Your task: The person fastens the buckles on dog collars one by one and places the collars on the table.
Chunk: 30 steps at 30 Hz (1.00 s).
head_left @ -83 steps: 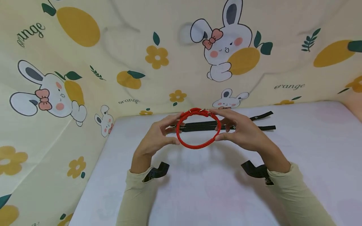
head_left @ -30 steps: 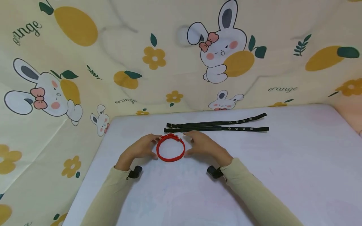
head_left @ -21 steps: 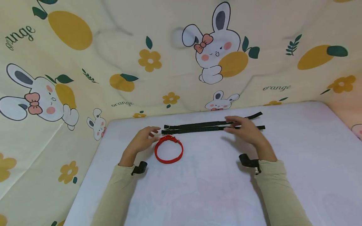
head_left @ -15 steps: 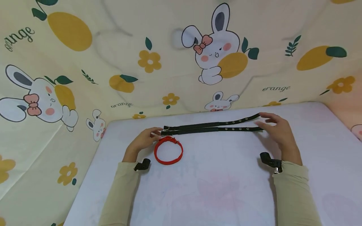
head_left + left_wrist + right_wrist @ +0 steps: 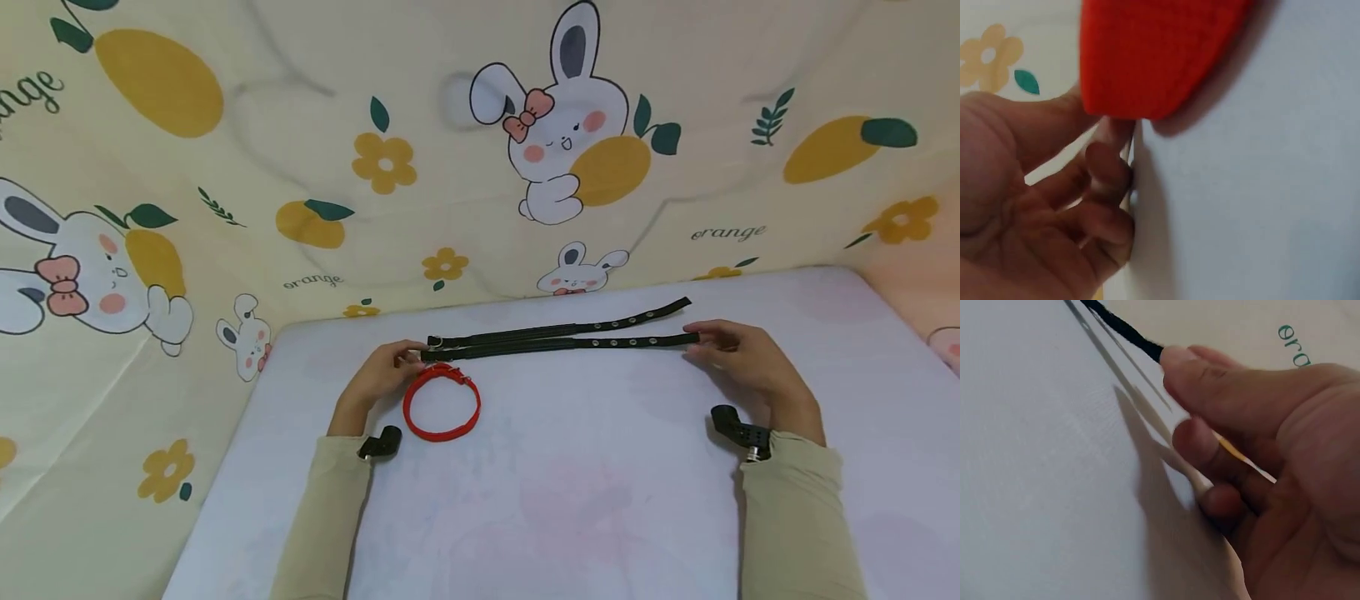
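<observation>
Two black collars lie side by side near the back of the table: the rear black collar (image 5: 633, 321) with its tip angled away, and the front black collar (image 5: 555, 343). My right hand (image 5: 753, 367) pinches the front one's free tip between thumb and fingers; in the right wrist view the black strap (image 5: 1132, 334) runs into the fingertips. At the buckle end, my left hand (image 5: 378, 375) curls its fingers at the front collar. A buckled red collar (image 5: 442, 436) forms a ring just below that end. In the left wrist view the red collar (image 5: 1154, 56) hides the left fingertips.
A white tabletop (image 5: 570, 475) spreads toward me. A patterned cloth (image 5: 420, 208) with rabbits and fruit stands behind and at the left. Black wrist cameras (image 5: 738, 429) sit at both cuffs.
Both hands have let go of the red collar after lowering it to the table's left. The right hand has moved right to the black collar tips; the left has shifted to the buckle ends.
</observation>
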Each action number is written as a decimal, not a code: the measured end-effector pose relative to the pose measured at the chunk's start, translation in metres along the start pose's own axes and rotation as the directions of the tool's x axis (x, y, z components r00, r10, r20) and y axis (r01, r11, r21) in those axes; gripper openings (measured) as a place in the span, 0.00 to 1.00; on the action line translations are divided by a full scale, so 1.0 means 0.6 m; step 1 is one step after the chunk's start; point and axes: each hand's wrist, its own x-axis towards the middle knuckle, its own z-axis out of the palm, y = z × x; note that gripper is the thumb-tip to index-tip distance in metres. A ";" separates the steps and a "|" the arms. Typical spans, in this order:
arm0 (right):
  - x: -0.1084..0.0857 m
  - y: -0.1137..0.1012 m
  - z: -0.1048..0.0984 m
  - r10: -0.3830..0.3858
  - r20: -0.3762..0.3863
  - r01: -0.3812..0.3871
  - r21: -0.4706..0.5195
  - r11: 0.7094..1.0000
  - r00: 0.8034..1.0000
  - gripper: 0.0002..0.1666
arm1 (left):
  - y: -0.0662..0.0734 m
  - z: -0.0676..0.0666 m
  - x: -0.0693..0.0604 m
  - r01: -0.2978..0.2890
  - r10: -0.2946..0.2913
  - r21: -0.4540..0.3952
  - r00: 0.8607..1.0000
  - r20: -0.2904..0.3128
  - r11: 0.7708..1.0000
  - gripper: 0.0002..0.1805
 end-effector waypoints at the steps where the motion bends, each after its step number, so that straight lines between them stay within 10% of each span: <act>1: 0.001 -0.002 0.002 0.005 -0.001 -0.005 0.006 1.000 1.000 0.34 | -0.001 0.000 0.001 0.001 -0.001 0.005 1.000 -0.007 1.000 0.17; 18: 0.017 -0.044 0.044 -0.048 -0.026 0.052 0.185 0.981 0.999 0.28 | -0.006 -0.001 0.000 0.005 -0.018 -0.255 0.999 -0.050 0.967 0.15; 30: 0.020 -0.060 0.052 -0.075 -0.026 0.079 0.217 0.973 0.997 0.27 | -0.004 0.002 -0.002 0.053 -0.074 -0.294 0.995 -0.060 0.954 0.20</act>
